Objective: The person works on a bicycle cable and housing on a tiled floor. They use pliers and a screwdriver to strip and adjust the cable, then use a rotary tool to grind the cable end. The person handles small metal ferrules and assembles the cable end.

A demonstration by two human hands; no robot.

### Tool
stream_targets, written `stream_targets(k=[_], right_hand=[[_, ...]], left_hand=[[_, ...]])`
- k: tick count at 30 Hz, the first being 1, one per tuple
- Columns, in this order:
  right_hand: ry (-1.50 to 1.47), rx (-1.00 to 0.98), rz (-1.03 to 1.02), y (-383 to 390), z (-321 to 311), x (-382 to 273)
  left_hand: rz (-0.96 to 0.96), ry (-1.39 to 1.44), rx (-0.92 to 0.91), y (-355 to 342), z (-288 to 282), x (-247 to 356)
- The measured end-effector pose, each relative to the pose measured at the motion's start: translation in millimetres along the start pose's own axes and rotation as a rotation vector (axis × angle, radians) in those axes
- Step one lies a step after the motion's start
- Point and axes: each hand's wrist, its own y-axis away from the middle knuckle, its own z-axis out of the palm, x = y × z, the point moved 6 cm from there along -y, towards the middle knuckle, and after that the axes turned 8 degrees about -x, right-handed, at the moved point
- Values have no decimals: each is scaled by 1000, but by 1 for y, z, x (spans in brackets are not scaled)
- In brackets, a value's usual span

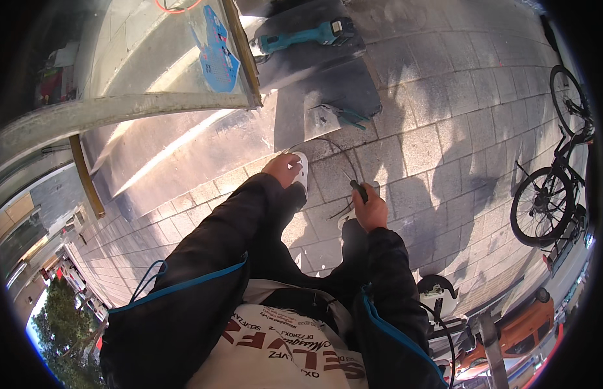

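My left hand [283,170] is closed at a pale stone step [184,155], over my white shoe [302,178]; what its curled fingers hold is hidden. My right hand [371,209] grips a screwdriver [358,190] with a dark handle and thin shaft, pointing up and left. A thin black cable [348,155] curves from near my left hand down around the screwdriver. Beyond my hands, hand tools with teal handles [350,120] lie on a dark flat sheet [295,117], and a teal cordless power tool [298,37] lies farther back.
A framed glass panel [129,106] with a blue sticker [220,55] stands at upper left. Paving [444,117] extends rightward to a black bicycle [541,207]. An orange car [518,330] is at lower right, a tree [58,324] at lower left.
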Motion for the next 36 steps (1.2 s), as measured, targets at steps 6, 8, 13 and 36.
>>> stream_targets(k=[6, 8, 13, 36], right_hand=[[-226, -88, -88, -110, 27, 36], [-248, -99, -116, -135, 34, 39], [-275, -93, -220, -180, 42, 54], [17, -193, -462, -215, 36, -5]], left_hand=[[269, -245, 66, -116, 15, -22], [368, -342, 68, -160, 23, -33], [610, -392, 100, -223, 46, -45], [656, -411, 546, -213, 84, -66]])
